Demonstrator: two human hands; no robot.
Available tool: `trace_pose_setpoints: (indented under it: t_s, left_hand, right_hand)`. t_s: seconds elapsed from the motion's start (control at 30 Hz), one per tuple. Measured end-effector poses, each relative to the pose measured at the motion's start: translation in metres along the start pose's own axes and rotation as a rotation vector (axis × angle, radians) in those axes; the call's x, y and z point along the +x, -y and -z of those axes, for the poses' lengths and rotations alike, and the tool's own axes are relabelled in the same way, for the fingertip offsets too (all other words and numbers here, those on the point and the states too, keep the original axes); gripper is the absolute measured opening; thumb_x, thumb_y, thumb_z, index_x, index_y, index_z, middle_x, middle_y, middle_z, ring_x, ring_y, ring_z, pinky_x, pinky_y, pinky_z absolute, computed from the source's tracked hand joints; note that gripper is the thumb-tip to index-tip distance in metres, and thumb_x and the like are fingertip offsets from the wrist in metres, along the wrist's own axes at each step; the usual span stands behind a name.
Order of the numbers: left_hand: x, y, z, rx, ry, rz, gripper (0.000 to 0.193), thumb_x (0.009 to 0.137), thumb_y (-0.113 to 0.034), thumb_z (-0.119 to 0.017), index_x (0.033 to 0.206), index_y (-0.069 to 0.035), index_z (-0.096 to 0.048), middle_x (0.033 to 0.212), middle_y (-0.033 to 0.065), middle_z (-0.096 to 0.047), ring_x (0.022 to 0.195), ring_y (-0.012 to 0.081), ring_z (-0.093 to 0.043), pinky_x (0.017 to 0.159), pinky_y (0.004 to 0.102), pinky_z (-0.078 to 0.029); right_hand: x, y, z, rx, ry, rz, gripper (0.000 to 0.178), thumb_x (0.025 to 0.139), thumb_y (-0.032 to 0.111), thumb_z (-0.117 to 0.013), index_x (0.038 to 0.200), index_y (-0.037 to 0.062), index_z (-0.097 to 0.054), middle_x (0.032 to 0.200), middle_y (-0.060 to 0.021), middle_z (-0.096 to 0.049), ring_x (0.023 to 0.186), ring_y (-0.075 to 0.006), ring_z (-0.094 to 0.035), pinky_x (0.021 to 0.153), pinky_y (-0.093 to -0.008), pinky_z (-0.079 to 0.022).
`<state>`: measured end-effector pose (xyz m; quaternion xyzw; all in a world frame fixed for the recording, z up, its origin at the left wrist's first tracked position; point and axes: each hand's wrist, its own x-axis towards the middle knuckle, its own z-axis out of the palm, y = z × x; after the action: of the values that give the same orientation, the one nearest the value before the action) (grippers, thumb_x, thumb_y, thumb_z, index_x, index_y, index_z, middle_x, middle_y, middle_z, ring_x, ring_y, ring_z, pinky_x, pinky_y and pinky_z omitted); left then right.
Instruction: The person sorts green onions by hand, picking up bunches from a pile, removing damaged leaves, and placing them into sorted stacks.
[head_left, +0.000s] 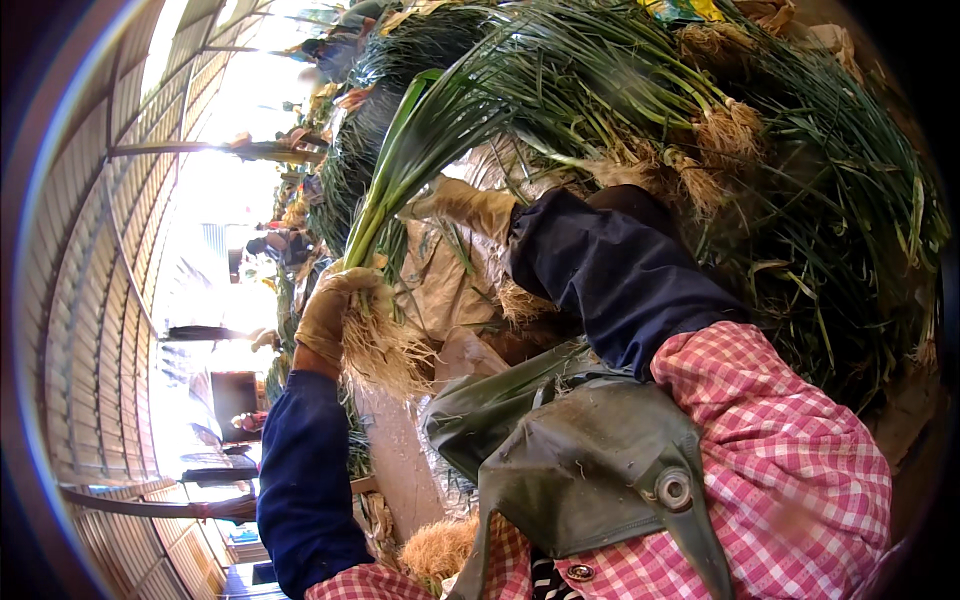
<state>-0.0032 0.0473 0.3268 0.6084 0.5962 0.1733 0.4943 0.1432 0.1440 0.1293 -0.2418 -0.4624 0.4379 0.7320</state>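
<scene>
A bunch of green onions (pixel 385 195) stands tilted in my left hand (pixel 328 312). That gloved hand is closed around the lower stalks, just above the shaggy pale roots (pixel 385 350), and the long green leaves arch up and to the right. My right hand (pixel 468 207), in a tan glove, reaches to the right side of the same stalks. Its fingers are drawn together there, and what they pinch, if anything, is hidden. Under the hands lies a crumpled tan sheet (pixel 440 275).
Large heaps of green onions (pixel 600 70) with roots attached lie ahead and along the right (pixel 830 220). A reddish-brown root clump (pixel 440 550) sits near my apron (pixel 590 460). People and posts stand further off at left, beside a ribbed wall (pixel 90 300).
</scene>
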Motion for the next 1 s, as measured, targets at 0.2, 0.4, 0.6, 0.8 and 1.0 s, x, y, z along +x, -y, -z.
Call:
trace_pose_setpoints:
  t_s: [0.2, 0.4, 0.6, 0.8, 1.0]
  left_hand:
    - [-0.009, 0.008, -0.01, 0.046, 0.13, -0.03, 0.027, 0.078, -0.007, -0.061, 0.103, 0.002, -0.057, 0.067, 0.008, -0.059, 0.049, 0.0152, -0.056, 0.045, 0.0249, -0.047]
    - [-0.019, 0.012, 0.023, 0.77, -0.079, -0.299, 0.026, 0.075, -0.006, -0.06, 0.1, 0.001, -0.057, 0.074, 0.0061, -0.059, 0.061, 0.014, -0.056, 0.057, 0.0259, -0.049]
    - [-0.039, -0.016, 0.106, 1.545, -0.469, -0.588, 0.035, 0.08, -0.015, -0.061, 0.113, -0.005, -0.057, 0.084, 0.0115, -0.066, 0.073, 0.0191, -0.065, 0.064, 0.0353, -0.054]
    - [-0.08, -0.08, 0.209, 2.369, -1.077, -0.726, 0.054, 0.082, -0.019, -0.062, 0.134, -0.02, -0.048, 0.073, 0.0044, -0.058, 0.07, 0.0207, -0.059, 0.065, 0.0352, -0.048]
    - [-0.112, -0.093, 0.247, 2.458, -1.218, -1.015, 0.04, 0.079, -0.011, -0.058, 0.119, -0.017, -0.058, 0.087, 0.0045, -0.06, 0.086, 0.026, -0.058, 0.076, 0.0384, -0.046]
  right_hand:
    - [-0.01, -0.001, -0.022, 0.302, -0.106, -0.214, 0.024, 0.08, 0.025, -0.072, 0.098, 0.0084, -0.067, 0.093, -0.0042, -0.068, 0.08, -0.0184, -0.061, 0.069, -0.0341, -0.047]
    - [0.0, 0.033, 0.033, 0.34, -0.047, -0.245, 0.024, 0.085, 0.029, -0.066, 0.091, 0.0058, -0.065, 0.09, -0.0109, -0.064, 0.087, -0.0217, -0.054, 0.073, -0.0384, -0.046]
    - [-0.008, 0.059, 0.162, -0.54, -0.222, -0.404, 0.015, 0.092, 0.015, -0.056, 0.104, 0.0068, -0.059, 0.102, -0.0109, -0.063, 0.09, -0.0188, -0.058, 0.077, -0.033, -0.05]
    - [-0.076, 0.063, 0.383, -1.618, -0.242, -0.48, 0.023, 0.08, 0.024, -0.063, 0.086, 0.0018, -0.064, 0.093, -0.0186, -0.062, 0.082, -0.0317, -0.061, 0.073, -0.0442, -0.048]
    - [-0.118, 0.093, 0.4, -0.729, -0.677, -0.884, 0.015, 0.082, 0.017, -0.063, 0.089, 0.0045, -0.064, 0.076, -0.0126, -0.062, 0.065, -0.0292, -0.059, 0.059, -0.0406, -0.046]
